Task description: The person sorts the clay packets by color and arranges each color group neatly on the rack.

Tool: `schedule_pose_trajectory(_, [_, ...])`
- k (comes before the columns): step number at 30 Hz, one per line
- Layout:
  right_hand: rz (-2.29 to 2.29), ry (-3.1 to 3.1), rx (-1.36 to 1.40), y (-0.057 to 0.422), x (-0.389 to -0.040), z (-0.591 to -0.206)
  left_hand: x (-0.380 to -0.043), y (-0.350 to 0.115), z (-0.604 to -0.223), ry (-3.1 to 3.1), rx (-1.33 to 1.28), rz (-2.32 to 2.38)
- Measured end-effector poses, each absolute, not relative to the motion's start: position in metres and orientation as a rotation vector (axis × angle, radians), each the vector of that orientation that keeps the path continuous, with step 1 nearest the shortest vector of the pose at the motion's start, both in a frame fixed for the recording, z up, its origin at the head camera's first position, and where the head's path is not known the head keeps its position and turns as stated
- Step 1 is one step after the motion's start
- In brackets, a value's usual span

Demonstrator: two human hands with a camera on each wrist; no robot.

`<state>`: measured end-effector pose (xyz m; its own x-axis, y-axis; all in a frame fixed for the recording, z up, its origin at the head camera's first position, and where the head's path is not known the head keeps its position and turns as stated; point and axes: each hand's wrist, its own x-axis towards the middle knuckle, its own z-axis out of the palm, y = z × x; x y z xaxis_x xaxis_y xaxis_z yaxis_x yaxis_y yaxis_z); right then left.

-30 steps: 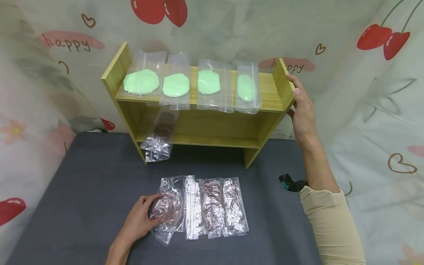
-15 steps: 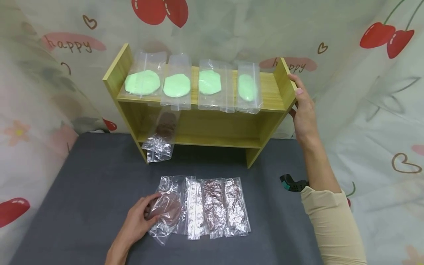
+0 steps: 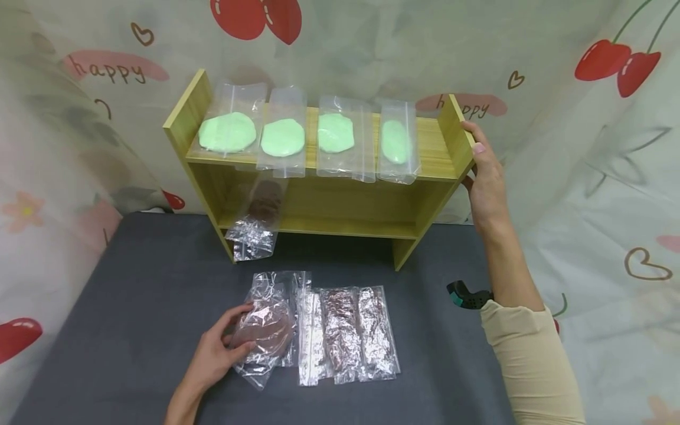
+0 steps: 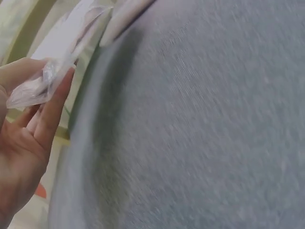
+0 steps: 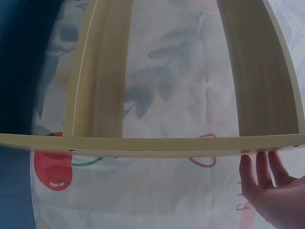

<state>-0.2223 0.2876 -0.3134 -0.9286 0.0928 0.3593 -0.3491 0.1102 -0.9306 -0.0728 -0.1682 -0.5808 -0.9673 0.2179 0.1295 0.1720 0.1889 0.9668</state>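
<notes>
My left hand [image 3: 215, 348] pinches a clear zip bag [image 3: 268, 324] holding a flat brown disc, thumb on the near side and fingers at its left edge. In the left wrist view, the bag's plastic [image 4: 50, 78] shows between thumb and fingers, raised over the cloth. Beside it lie several more clear bags with brown contents [image 3: 341, 336]. My right hand [image 3: 487, 186] rests against the outer face of the right side panel of a wooden shelf [image 3: 340, 226]. Seen from the right wrist, extended fingers [image 5: 263, 171] touch that panel's outside.
Several bags with pale green discs [image 3: 283, 137] lie along the top shelf, overhanging its front edge. A bag with brown contents [image 3: 265, 200] hangs out of the lower shelf at left. A dark cloth [image 3: 138, 307] covers the table; a printed curtain [image 3: 372, 41] stands behind.
My left hand has shifted the bag with the brown disc slightly left and up, away from the neighbouring bags. My right hand stays on the shelf's side panel.
</notes>
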Motion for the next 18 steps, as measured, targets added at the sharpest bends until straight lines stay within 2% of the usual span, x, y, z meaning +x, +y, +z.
schedule_pose_trajectory(18, [1.873,-2.071,0.252,0.288,-0.222,-0.314,-0.072,-0.138,-0.538,2.196,0.484,1.981])
